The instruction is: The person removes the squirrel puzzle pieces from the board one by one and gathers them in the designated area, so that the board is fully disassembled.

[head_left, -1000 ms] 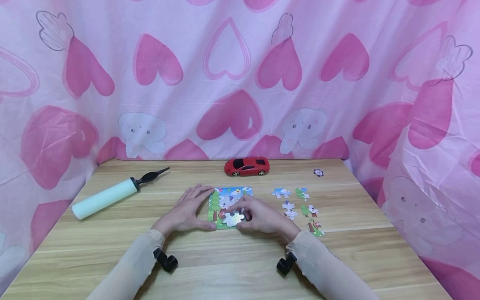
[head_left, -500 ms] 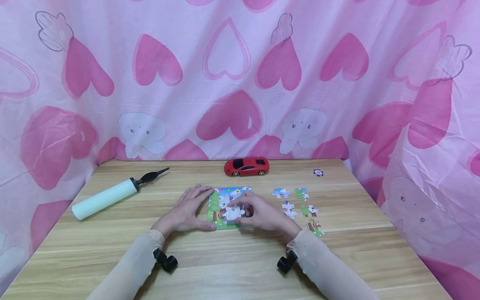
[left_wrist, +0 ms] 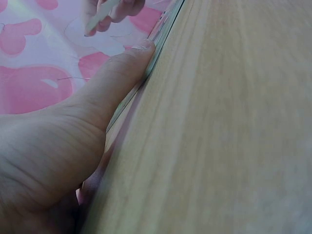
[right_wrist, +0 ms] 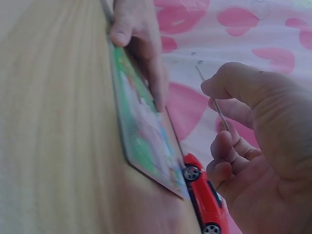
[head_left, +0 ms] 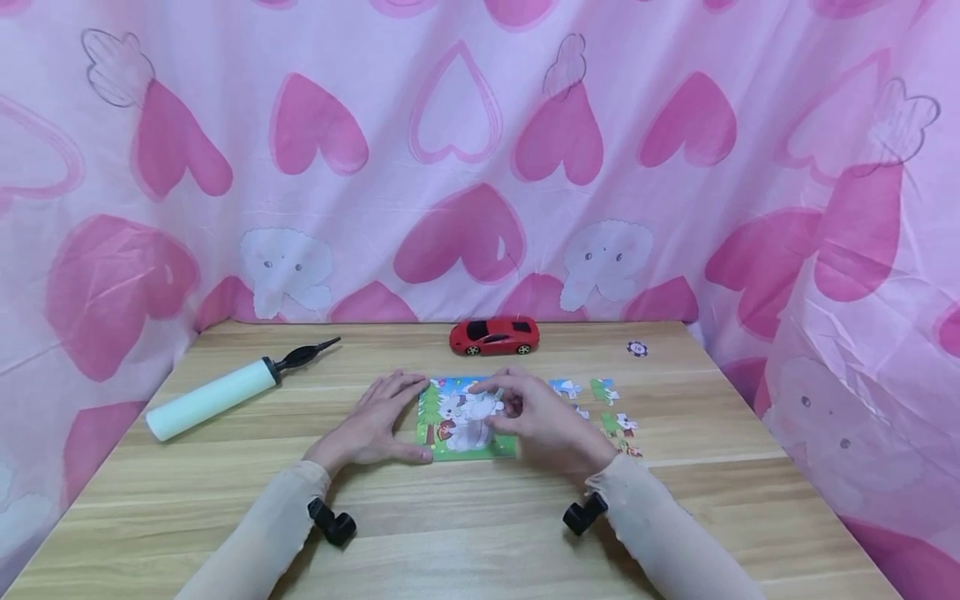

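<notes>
In the head view my left hand (head_left: 377,422) rests at the left side of a cartoon jigsaw board (head_left: 431,408), its thumb on the near corner and its fingers by the far one. My right hand (head_left: 546,423) pinches a jigsaw piece (head_left: 480,406) between thumb and fingers, over the right part of the board. From the right wrist view, that thin piece (right_wrist: 222,117) shows edge-on and raised off the board. The left wrist view has the left thumb (left_wrist: 126,63) pressing on the board's edge.
Several loose jigsaw pieces (head_left: 619,423) lie right of the board, some partly covered by the right hand. A red toy car (head_left: 495,337) stands behind the board. Farther out are a pale green hand pump (head_left: 213,400) at left and a small round chip (head_left: 637,349) at back right.
The right hand has lifted the jigsaw piece from low over the board and shifted slightly right and away from the body. The left hand has stayed in place.
</notes>
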{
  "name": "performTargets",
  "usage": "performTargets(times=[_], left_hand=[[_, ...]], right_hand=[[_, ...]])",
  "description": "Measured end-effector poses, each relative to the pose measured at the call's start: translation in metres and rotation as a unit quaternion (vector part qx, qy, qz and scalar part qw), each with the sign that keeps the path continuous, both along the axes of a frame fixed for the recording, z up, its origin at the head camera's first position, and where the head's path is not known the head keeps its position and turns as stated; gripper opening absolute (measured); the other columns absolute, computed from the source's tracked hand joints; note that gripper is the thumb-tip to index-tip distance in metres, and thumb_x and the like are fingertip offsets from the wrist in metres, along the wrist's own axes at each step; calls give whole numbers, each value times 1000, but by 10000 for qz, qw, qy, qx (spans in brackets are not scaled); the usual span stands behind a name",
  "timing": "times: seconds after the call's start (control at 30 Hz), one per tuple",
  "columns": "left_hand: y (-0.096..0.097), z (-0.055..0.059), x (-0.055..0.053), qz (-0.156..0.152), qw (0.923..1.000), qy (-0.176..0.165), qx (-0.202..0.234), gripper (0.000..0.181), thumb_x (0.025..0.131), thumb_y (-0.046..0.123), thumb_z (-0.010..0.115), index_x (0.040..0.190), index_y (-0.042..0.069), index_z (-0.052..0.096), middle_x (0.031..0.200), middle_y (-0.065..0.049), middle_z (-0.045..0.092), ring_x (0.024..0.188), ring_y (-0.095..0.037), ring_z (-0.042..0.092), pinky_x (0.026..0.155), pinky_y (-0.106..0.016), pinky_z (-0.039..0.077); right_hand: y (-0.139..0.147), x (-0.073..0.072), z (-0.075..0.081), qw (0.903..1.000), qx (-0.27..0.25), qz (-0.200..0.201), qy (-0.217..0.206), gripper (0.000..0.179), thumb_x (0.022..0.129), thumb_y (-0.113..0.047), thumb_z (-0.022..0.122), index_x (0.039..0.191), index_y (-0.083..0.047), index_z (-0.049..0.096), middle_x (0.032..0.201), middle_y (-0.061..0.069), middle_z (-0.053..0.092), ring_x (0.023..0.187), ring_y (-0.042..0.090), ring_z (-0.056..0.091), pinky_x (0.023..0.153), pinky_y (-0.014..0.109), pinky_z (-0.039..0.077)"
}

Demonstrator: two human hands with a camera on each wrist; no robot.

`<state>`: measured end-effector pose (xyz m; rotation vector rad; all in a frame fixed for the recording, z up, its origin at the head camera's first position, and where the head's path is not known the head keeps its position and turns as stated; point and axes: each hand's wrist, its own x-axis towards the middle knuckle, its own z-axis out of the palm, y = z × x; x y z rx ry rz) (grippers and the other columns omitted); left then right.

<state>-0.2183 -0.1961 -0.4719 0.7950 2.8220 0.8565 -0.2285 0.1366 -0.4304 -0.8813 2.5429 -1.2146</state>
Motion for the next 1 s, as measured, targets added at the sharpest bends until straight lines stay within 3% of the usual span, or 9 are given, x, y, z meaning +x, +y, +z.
performTargets(times=[0.27, 0.57, 0.83, 1.0], left_hand=[[2, -2, -1, -32, 10000, 17, -1, 126, 79, 69, 93, 174, 7, 37, 180, -15, 32, 171, -47, 12, 139, -67, 1], [2, -3, -2, 5, 10000, 30, -9, 126, 79, 71, 92, 174, 9, 36, 181, -13, 32, 171, -46, 11, 139, -66, 1], [0, -4, -1, 28, 10000, 24, -23, 127, 79, 71, 92, 174, 8, 36, 180, -13, 32, 171, -47, 12, 139, -66, 1], [0, -4, -1, 11, 10000, 56, -12, 127, 79, 70, 92, 174, 7, 36, 180, -14, 33, 171, -47, 12, 139, -66, 0]], right_hand=[[24, -6, 16, 9986, -157, -227, 442, 50, 99, -16, 85, 144, -34, 74, 114, 5, 58, 90, 22, 58, 74, 25, 52], [58, -7, 37, 9958, -310, -428, 750, 47, 101, -19, 84, 146, -29, 74, 110, 7, 54, 85, 23, 55, 70, 24, 47], [84, -4, 43, 9933, -353, -523, 970, 50, 99, -10, 84, 147, -22, 74, 112, 8, 55, 81, 22, 55, 68, 24, 48], [100, -1, 39, 9920, -376, -608, 1036, 49, 99, -10, 84, 145, -22, 75, 103, 9, 52, 79, 21, 53, 67, 25, 47]])
